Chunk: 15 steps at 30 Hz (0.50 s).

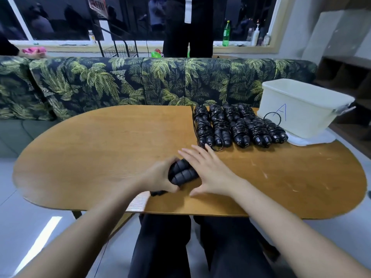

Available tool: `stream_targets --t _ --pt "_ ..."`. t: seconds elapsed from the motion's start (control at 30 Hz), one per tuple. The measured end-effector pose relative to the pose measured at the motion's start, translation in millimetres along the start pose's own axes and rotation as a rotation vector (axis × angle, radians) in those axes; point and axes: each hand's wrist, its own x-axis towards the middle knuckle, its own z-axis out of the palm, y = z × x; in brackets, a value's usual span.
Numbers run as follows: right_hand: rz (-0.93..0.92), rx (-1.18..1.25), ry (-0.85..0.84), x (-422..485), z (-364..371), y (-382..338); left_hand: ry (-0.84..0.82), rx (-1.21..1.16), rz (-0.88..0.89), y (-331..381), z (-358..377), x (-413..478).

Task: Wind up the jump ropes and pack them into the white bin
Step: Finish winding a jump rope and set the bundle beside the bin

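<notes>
Oval wood table [100, 147]: wound ropes [234, 125] in two rows far right, bin [301, 109] beside on white sheet [315, 139]; handles [183, 173] near front.

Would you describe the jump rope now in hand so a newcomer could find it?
On the oval wooden table, look near the front edge, away from the white bin. The left hand grips two black handles there. Unlike the wound ropes lined up by the bin, these show no cord wrapped round them.
</notes>
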Motion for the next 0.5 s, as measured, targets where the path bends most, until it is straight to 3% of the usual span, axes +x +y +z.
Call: stream_targets --t 0.07,0.13,0.2,0.27,0.4,0.5 --pt "-0.026 0.019 0.035 12 4 -4 -0.030 0.070 0.022 3 -8 -4" --pt "-0.052 0.025 0.114 20 7 -8 -0.015 0.322 -0.009 6 -14 -10" --pt "-0.048 0.028 0.154 25 11 -10 0.117 0.714 -0.018 7 -11 -15" --pt "0.017 0.074 0.167 27 16 -10 0.284 0.956 -0.041 9 -1 -17" --pt "0.102 0.122 0.194 25 19 -5 0.508 0.970 0.069 4 18 -11" --pt "0.102 0.142 0.227 22 24 -3 0.504 0.946 0.088 -3 20 -5"
